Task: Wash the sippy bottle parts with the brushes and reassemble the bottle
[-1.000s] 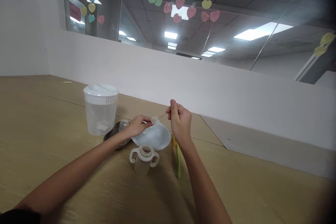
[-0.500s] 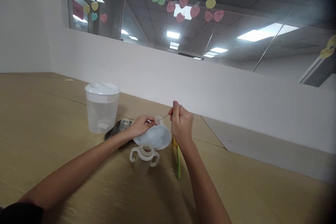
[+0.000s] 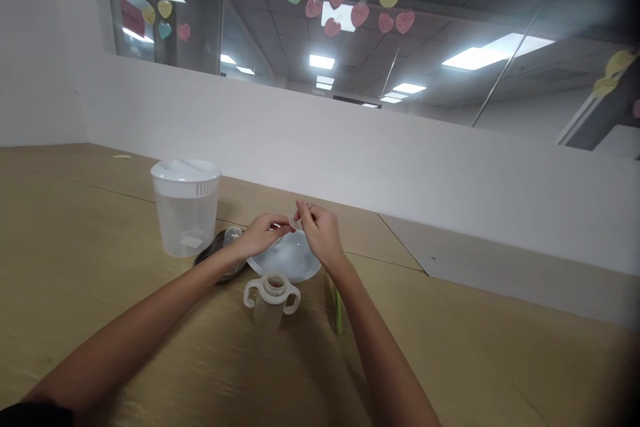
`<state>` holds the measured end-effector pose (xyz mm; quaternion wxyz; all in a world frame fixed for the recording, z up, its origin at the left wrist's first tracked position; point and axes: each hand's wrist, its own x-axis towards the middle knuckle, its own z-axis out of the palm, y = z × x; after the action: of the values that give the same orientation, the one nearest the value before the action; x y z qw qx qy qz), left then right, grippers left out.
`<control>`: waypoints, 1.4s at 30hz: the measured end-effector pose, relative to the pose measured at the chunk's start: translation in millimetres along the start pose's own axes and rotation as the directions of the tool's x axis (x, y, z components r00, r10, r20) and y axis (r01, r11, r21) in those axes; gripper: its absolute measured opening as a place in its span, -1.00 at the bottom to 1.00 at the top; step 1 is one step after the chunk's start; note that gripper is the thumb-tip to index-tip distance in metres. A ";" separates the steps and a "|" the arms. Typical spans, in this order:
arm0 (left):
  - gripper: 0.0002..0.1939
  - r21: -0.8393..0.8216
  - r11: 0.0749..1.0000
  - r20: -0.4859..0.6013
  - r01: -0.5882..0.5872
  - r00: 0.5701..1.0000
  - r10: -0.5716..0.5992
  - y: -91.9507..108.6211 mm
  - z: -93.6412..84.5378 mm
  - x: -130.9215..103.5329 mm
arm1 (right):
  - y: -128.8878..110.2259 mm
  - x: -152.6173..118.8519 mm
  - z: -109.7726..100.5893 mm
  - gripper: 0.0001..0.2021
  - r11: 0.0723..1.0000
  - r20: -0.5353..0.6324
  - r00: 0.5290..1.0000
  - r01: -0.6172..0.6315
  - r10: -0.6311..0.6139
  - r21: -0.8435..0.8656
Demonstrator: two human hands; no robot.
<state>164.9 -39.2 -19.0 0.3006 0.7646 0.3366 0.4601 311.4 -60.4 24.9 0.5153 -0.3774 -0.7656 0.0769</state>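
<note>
Above the pale bowl (image 3: 287,263), my two hands meet. The fingers of my left hand (image 3: 260,237) pinch a small translucent round piece (image 3: 293,221) that looks like a bottle nipple. My right hand (image 3: 321,233) is closed right against it, its thumb up. A thin rod seen in that fist earlier is now mostly hidden by the fingers. Nearer to me stands an uncapped two-handled baby bottle (image 3: 270,303), upright on the table. A green-handled tool (image 3: 339,313), partly covered by my right forearm, lies beside it.
Behind my left wrist sits a dark tray (image 3: 206,257) with a clear dome-shaped cap (image 3: 233,236). To its left is a lidded translucent bucket (image 3: 185,217). A white wall (image 3: 300,140) with a window above borders the tabletop (image 3: 125,267) at the back.
My right hand has moved left to the nipple, and the thin rod between them no longer shows. My left hand still holds the nipple. The whole view has shifted slightly.
</note>
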 end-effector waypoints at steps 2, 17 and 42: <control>-0.68 -0.013 0.999 0.008 0.046 0.999 -0.046 -2.4 -2.0 0.2 | -4.6 2.1 -7.8 -0.64 0.999 -0.028 1.000 -0.004 0.006 0.038; -0.74 -0.060 0.996 0.043 0.070 0.997 -0.067 22.4 -1.6 -5.0 | -7.0 0.1 -1.7 -0.74 0.926 -0.085 0.947 0.278 -0.308 -0.257; -0.68 -0.226 0.972 -0.119 0.062 0.989 -0.091 25.9 -2.1 -5.0 | -18.0 -0.7 -11.2 -0.87 0.965 -0.077 0.997 -0.008 -0.013 -0.261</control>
<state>167.5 -58.2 -0.7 0.3791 0.6817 0.3312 0.5309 312.0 -76.5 38.7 0.4905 -0.4438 -0.7489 -0.0401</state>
